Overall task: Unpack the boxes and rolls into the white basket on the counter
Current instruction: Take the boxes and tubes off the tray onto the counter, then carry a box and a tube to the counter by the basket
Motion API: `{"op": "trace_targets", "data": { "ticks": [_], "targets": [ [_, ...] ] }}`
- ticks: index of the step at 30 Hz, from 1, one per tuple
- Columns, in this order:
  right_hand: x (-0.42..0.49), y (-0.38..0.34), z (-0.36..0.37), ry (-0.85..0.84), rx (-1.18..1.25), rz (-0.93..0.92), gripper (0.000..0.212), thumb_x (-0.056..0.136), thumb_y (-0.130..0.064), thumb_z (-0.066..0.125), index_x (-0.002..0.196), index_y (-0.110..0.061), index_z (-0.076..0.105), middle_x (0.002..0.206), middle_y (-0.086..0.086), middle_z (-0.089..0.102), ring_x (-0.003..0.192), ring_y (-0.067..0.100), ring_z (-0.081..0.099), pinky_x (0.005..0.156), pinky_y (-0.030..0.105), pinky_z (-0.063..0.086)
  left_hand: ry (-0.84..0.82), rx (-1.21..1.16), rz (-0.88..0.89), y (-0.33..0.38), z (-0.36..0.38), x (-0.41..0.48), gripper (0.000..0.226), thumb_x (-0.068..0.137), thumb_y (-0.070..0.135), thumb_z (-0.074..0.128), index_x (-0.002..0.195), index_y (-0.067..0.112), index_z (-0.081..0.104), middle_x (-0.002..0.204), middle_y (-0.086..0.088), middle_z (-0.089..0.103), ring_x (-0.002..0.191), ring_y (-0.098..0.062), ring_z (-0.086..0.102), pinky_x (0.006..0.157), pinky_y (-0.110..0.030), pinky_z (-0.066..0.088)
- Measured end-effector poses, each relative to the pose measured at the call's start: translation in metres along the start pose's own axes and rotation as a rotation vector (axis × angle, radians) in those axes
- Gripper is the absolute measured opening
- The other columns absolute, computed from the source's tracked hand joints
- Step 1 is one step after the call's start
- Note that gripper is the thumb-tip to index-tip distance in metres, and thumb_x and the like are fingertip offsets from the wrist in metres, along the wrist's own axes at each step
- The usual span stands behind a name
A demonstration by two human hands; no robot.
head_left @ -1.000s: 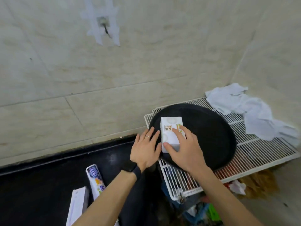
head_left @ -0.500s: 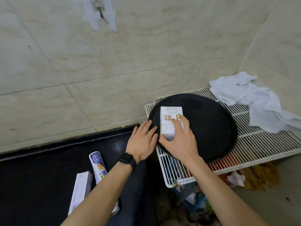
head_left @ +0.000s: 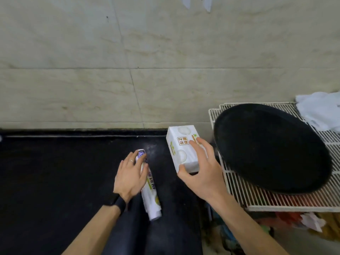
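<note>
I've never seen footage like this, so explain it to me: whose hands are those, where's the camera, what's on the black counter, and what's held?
There is no machine here: these are a person's two bare hands, filmed by one camera worn on the head, looking forward and down, so the arms enter from below. The right hand grips a white box between thumb and fingers, near the right end of the black counter. The left hand rests with fairly straight fingers on a printed roll lying on that counter. To the right, a white wire rack carries a round black tray and a crumpled white cloth. No white basket shows here.
</note>
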State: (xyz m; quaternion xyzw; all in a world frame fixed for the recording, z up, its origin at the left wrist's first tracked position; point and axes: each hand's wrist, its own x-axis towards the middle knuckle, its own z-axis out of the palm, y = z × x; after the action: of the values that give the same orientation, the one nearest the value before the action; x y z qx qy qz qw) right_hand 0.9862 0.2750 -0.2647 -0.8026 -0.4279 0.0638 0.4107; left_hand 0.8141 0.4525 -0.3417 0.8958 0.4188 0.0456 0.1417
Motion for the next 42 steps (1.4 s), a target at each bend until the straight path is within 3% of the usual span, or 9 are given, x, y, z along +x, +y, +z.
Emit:
{"op": "trace_targets", "data": {
  "ticks": [7, 11, 22, 26, 30, 32, 35, 39, 42],
  "targets": [
    [-0.036, 0.019, 0.094, -0.308, -0.111, 0.229, 0.088, 0.078, -0.043, 0.069, 0.153, -0.026, 0.027, 0.16, -0.009, 0.022, 0.138, 0.019, 0.042, 0.107, 0.034, 0.042, -0.231, 0.04, -0.162, -0.083, 0.036, -0.049, 0.086, 0.08, 0.059, 0.002, 0.153, 0.025, 0.032, 0.162, -0.007, 0.025, 0.149, -0.031, 0.02, 0.119, -0.045, 0.022],
    [-0.055, 0.046, 0.131, -0.379, -0.18, 0.317, 0.094, 0.076, -0.045, 0.068, 0.155, -0.024, 0.024, 0.162, -0.001, 0.023, 0.139, 0.029, 0.042, 0.11, 0.042, 0.042, -0.347, 0.038, -0.145, -0.098, 0.058, -0.062, 0.068, 0.095, 0.052, 0.023, 0.158, 0.025, 0.014, 0.167, -0.002, 0.005, 0.151, -0.028, 0.013, 0.12, -0.045, 0.019],
    [-0.097, 0.079, 0.164, -0.406, -0.349, 0.232, 0.085, 0.082, -0.05, 0.054, 0.157, -0.028, 0.02, 0.169, -0.01, 0.004, 0.143, 0.034, 0.033, 0.112, 0.046, 0.041, -0.29, -0.035, -0.074, -0.115, 0.083, -0.073, 0.07, 0.099, 0.039, 0.041, 0.159, 0.024, 0.009, 0.167, -0.001, 0.0, 0.143, -0.034, 0.028, 0.116, -0.044, 0.03],
    [-0.098, 0.078, 0.164, -0.406, -0.441, 0.21, 0.084, 0.084, -0.052, 0.054, 0.158, -0.028, 0.02, 0.169, -0.007, 0.007, 0.143, 0.036, 0.032, 0.115, 0.05, 0.036, -0.278, -0.097, -0.095, -0.114, 0.081, -0.075, 0.07, 0.098, 0.04, 0.042, 0.158, 0.027, 0.008, 0.166, 0.005, -0.009, 0.131, -0.03, 0.04, 0.106, -0.042, 0.042],
    [-0.096, 0.065, 0.162, -0.399, -0.542, 0.207, 0.085, 0.084, -0.059, 0.052, 0.157, -0.024, 0.026, 0.169, -0.001, 0.014, 0.152, 0.034, 0.015, 0.121, 0.055, 0.019, -0.263, -0.231, -0.224, -0.109, 0.076, -0.066, 0.062, 0.094, 0.041, 0.053, 0.15, 0.032, 0.027, 0.164, 0.003, -0.006, 0.123, -0.03, 0.049, 0.091, -0.044, 0.052],
    [-0.094, 0.052, 0.164, -0.326, -0.515, 0.174, 0.081, 0.085, -0.056, 0.058, 0.152, -0.015, 0.039, 0.164, 0.007, 0.028, 0.151, 0.034, 0.02, 0.12, 0.054, 0.024, -0.264, -0.305, -0.292, -0.109, 0.074, -0.059, 0.06, 0.092, 0.04, 0.057, 0.145, 0.035, 0.03, 0.163, 0.0, 0.001, 0.121, -0.032, 0.052, 0.086, -0.045, 0.052],
    [-0.083, 0.028, 0.177, -0.237, -0.397, 0.144, 0.071, 0.087, -0.044, 0.067, 0.145, -0.009, 0.046, 0.155, 0.014, 0.04, 0.146, 0.032, 0.029, 0.117, 0.049, 0.034, -0.294, -0.361, -0.31, -0.115, 0.072, -0.05, 0.076, 0.088, 0.038, 0.059, 0.15, 0.037, 0.015, 0.157, -0.003, 0.022, 0.123, -0.033, 0.05, 0.093, -0.047, 0.049],
    [-0.064, -0.003, 0.207, -0.354, -0.269, 0.236, 0.076, 0.089, -0.04, 0.065, 0.152, -0.014, 0.032, 0.161, 0.009, 0.026, 0.146, 0.027, 0.025, 0.117, 0.041, 0.03, -0.256, -0.455, -0.352, -0.125, 0.064, -0.05, 0.086, 0.086, 0.029, 0.062, 0.154, 0.035, 0.01, 0.153, -0.002, 0.029, 0.123, -0.031, 0.051, 0.095, -0.044, 0.048],
    [-0.051, -0.015, 0.231, -0.437, -0.327, 0.304, 0.086, 0.09, -0.046, 0.062, 0.157, -0.017, 0.017, 0.165, 0.013, 0.012, 0.15, 0.034, 0.018, 0.118, 0.045, 0.028, -0.214, -0.478, -0.402, -0.138, 0.059, -0.056, 0.086, 0.085, 0.028, 0.061, 0.154, 0.036, 0.01, 0.152, -0.001, 0.028, 0.123, -0.03, 0.052, 0.095, -0.045, 0.049]
  ]
}}
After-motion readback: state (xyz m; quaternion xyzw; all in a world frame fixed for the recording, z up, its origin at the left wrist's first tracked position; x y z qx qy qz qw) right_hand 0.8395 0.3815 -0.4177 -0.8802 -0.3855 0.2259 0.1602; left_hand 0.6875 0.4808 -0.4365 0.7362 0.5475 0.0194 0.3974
